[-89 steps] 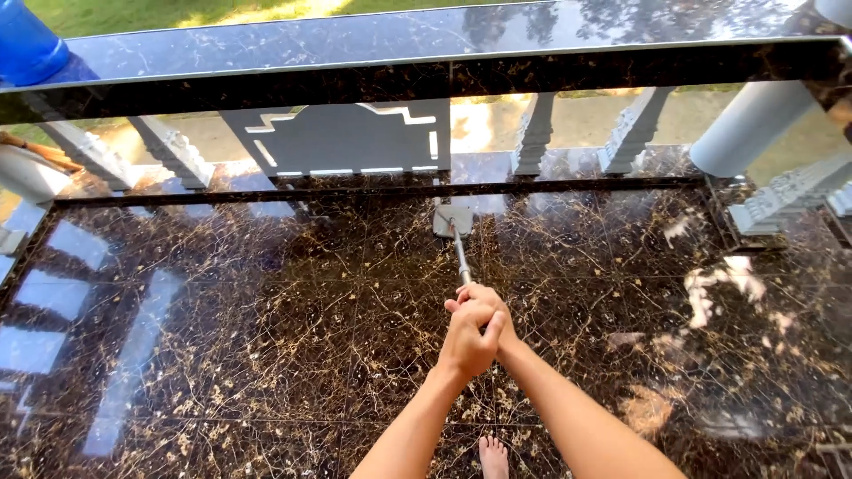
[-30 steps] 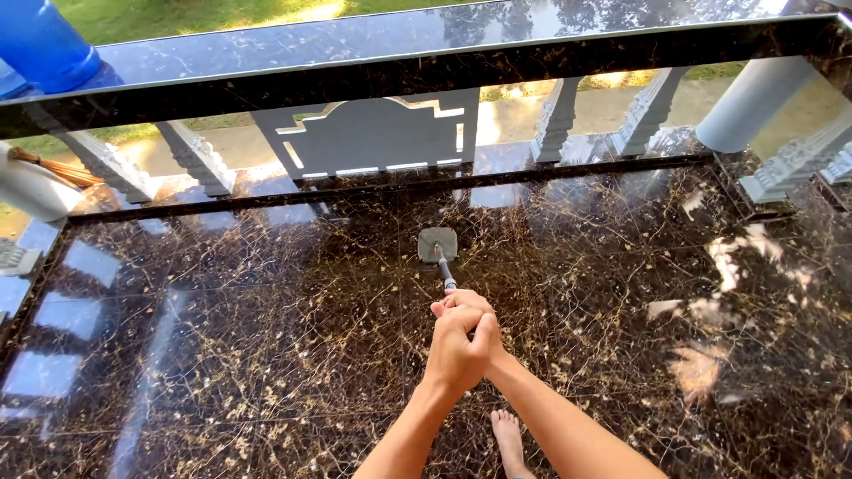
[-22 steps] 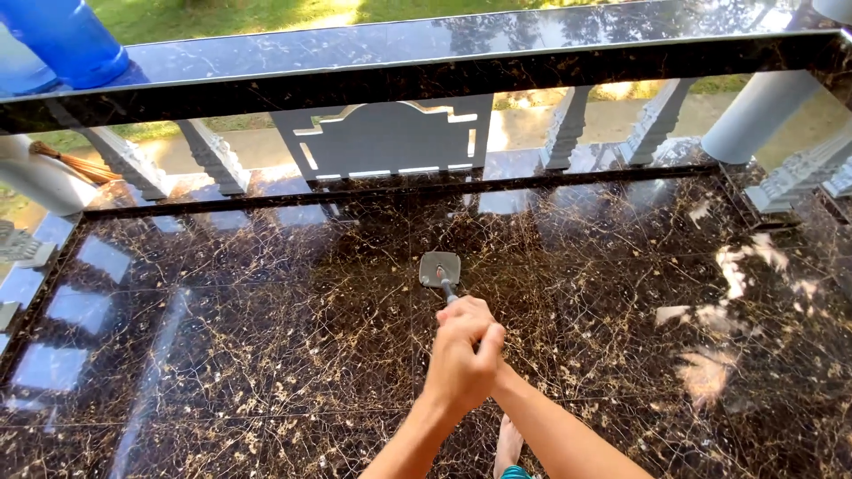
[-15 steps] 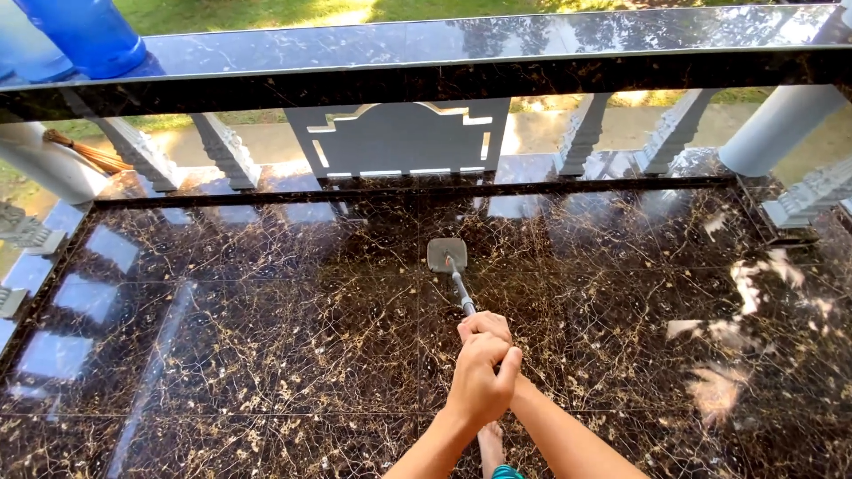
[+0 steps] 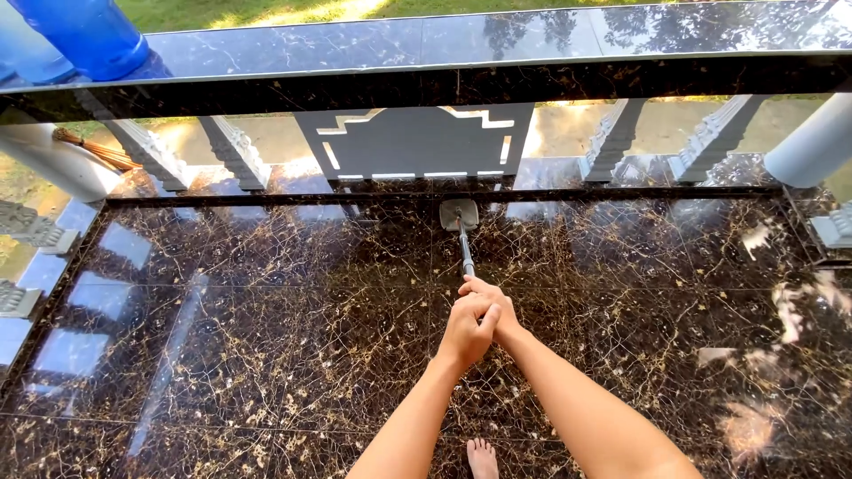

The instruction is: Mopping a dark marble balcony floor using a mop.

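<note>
At far left a blue drum (image 5: 75, 35) stands on the dark stone rail (image 5: 426, 53), and below it a broom (image 5: 93, 151) pokes out from behind a white pillar (image 5: 49, 164). White balusters (image 5: 231, 151) run under the rail, with a flat grey panel (image 5: 417, 142) in the middle.

The left arm comes up from the bottom edge, stretched forward and nearly straight, and the left hand (image 5: 466, 333) is wrapped around the top end of the mop handle (image 5: 466, 253), fingers curled closed with the thumb over. The right arm enters from the lower right, also stretched out, and the right hand (image 5: 497, 306) is closed on the same handle just ahead of the left. The two hands are pressed together, one stacked against the other.

From the hands the handle runs straight away to the mop head (image 5: 459, 214), a small grey pad lying flat on the glossy dark marble floor (image 5: 266, 337), just before the foot of the grey panel. A bare foot (image 5: 482, 459) shows at the bottom edge, below the hands. To the right, sunlit patches lie on the floor.
</note>
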